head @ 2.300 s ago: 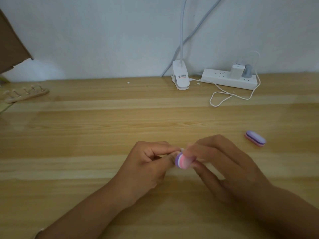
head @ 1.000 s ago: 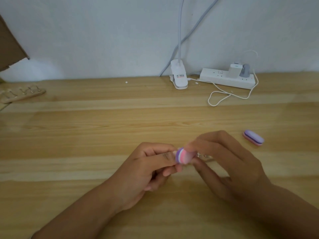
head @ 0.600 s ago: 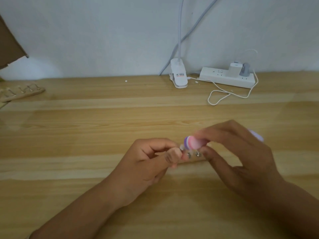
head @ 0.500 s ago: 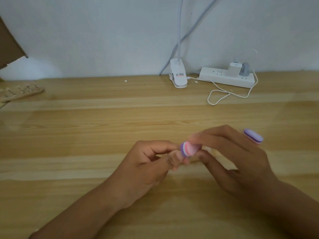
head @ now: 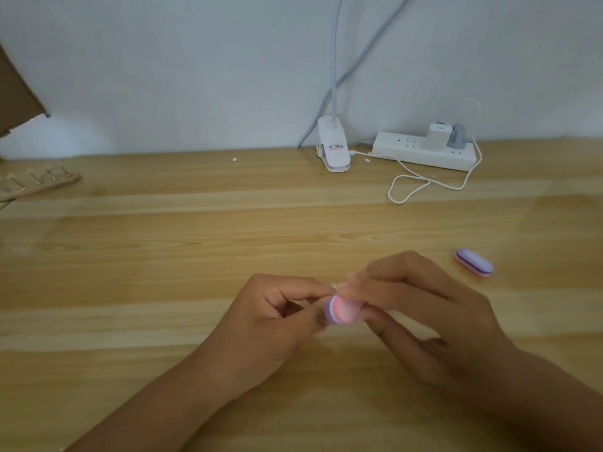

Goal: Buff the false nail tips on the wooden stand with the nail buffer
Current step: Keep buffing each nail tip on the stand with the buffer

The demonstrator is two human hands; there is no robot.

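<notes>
Reaches over the bench [head: 163, 272] from its near edge with right hand [head: 434, 321] and left hand [head: 270, 324] curled together, leaves the wooden stand [head: 39, 184] at the far left edge, pinches the nail buffer [head: 342, 309] in the right and a small, mostly hidden pale piece [head: 333, 284] in the left.

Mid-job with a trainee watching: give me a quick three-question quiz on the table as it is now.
1. True or false: the wooden stand lies at the far left of the table, with no hand on it.
2. The left hand pinches a small nail tip. What does the right hand grip? A) the wooden stand B) a pink and purple buffer C) nothing
3. Fill in: the spare buffer lies on the table to the ___ of the right hand.
Key: 1 true; 2 B; 3 right.
</notes>
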